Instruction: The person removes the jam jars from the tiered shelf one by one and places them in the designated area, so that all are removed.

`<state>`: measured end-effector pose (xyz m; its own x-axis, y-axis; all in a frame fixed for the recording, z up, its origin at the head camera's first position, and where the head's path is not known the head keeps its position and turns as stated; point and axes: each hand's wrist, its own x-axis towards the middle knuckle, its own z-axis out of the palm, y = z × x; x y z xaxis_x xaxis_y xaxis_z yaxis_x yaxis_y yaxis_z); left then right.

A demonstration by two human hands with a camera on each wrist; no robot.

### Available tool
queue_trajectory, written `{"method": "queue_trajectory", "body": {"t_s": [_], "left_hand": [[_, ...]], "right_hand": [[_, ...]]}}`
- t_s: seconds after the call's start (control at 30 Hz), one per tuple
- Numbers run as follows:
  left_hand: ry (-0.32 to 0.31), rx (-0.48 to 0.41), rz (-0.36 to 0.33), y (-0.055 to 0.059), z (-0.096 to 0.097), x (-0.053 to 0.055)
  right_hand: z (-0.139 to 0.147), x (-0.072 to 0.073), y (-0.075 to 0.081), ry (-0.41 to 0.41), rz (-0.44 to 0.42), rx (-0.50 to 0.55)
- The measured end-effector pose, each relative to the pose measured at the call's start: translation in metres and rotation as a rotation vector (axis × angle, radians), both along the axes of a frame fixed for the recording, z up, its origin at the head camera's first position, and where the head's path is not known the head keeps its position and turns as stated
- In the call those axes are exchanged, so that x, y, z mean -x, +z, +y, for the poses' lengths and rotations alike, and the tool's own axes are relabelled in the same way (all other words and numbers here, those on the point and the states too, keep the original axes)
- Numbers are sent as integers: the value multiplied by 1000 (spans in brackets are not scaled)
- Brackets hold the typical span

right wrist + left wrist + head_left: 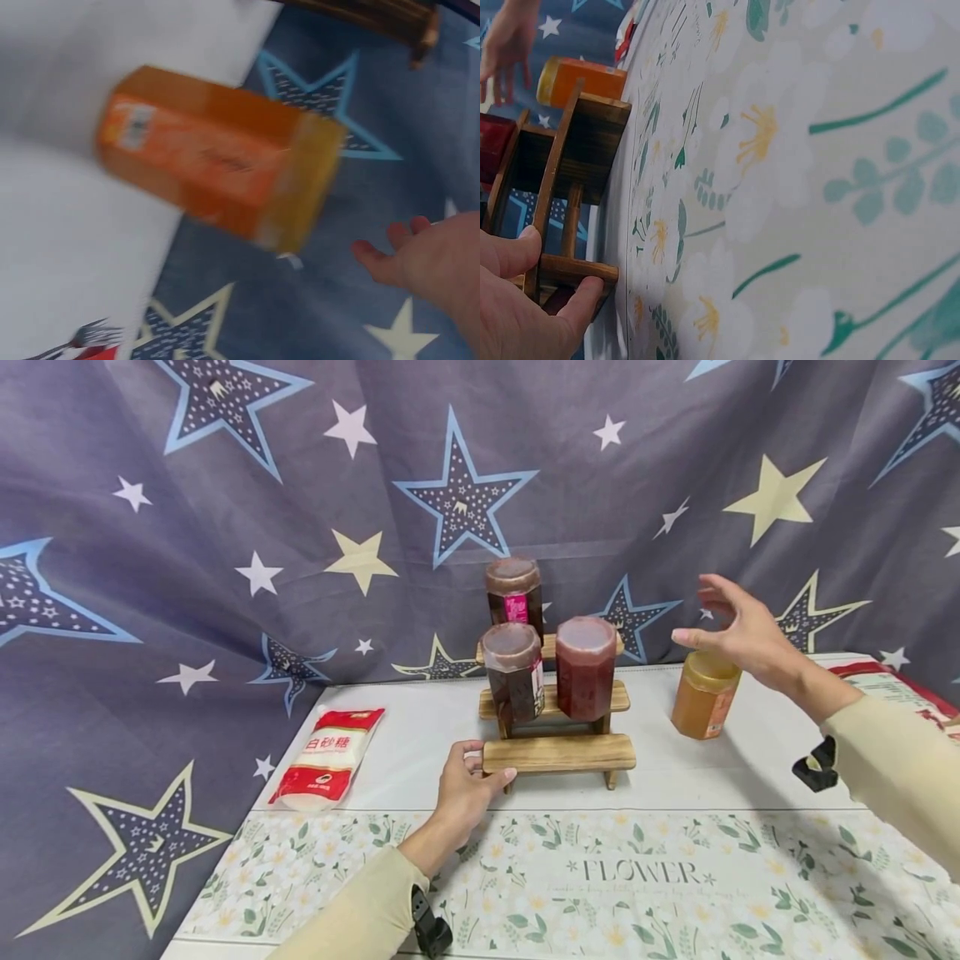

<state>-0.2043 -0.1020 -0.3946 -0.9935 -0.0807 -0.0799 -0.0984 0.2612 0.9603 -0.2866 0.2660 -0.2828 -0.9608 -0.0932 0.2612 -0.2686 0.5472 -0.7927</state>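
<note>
A three-step wooden rack [558, 753] stands on the white table. My left hand [461, 795] grips the left end of its lowest step, thumb and fingers on the wood [574, 268]. The top step bears a dark jar [515, 597] with a pink label. On the middle step are another dark jar [513, 672] and a red jar [587, 668]. Right of the rack, an amber jar [702, 697] with an orange label stands upright on the table. My right hand [742, 631] hovers just above that jar with fingers spread, holding nothing.
A red and white bag [326, 760] with Chinese lettering lies left of the rack. Another red and white package [900, 693] is at the far right. A floral cloth [630, 877] covers the table's front, and a starry curtain [300, 527] hangs close behind.
</note>
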Motion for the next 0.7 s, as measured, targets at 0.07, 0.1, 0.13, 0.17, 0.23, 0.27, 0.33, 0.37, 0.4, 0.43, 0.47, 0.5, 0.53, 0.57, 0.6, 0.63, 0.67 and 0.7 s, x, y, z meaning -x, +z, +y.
{"method": "queue_trajectory", "body": {"t_s": [0.07, 0.1, 0.13, 0.17, 0.23, 0.27, 0.33, 0.37, 0.4, 0.43, 0.47, 0.5, 0.53, 0.57, 0.6, 0.63, 0.67, 0.7], "left_hand": [[0, -1, 1, 0, 0, 0], [1, -1, 0, 0, 0, 0], [1, -2, -1, 0, 0, 1], [1, -1, -1, 0, 0, 1], [1, 2, -3, 0, 0, 1], [2, 2, -4, 0, 0, 1], [2, 1, -6, 0, 0, 1], [1, 1, -5, 0, 0, 1], [1, 2, -4, 0, 0, 1], [0, 2, -3, 0, 0, 1], [0, 2, -2, 0, 0, 1], [-2, 3, 0, 0, 0, 1], [-2, 5, 1, 0, 0, 1], [-2, 6, 3, 0, 0, 1], [-2, 7, 3, -1, 1, 1], [-2, 7, 4, -1, 1, 1], [-2, 5, 4, -1, 1, 2], [-1, 5, 4, -1, 1, 2]], "right_hand": [[-7, 1, 10, 7, 10, 3], [-10, 2, 14, 16, 17, 5], [-14, 2, 19, 23, 23, 6], [-18, 3, 23, 29, 26, 5], [-26, 6, 31, 43, 32, 5], [-30, 7, 35, 54, 34, 8], [-39, 8, 41, 77, 32, 11], [-43, 8, 44, 89, 31, 15], [-48, 9, 46, 100, 29, 16], [-53, 9, 48, 110, 27, 19], [-57, 9, 50, 120, 23, 24], [-61, 9, 52, 129, 21, 29], [-65, 9, 54, 138, 21, 38], [-69, 9, 55, 145, 19, 43], [-73, 10, 56, 151, 19, 45], [-76, 10, 57, 159, 20, 51], [-79, 10, 58, 166, 21, 53], [-82, 11, 59, 171, 25, 53]]}}
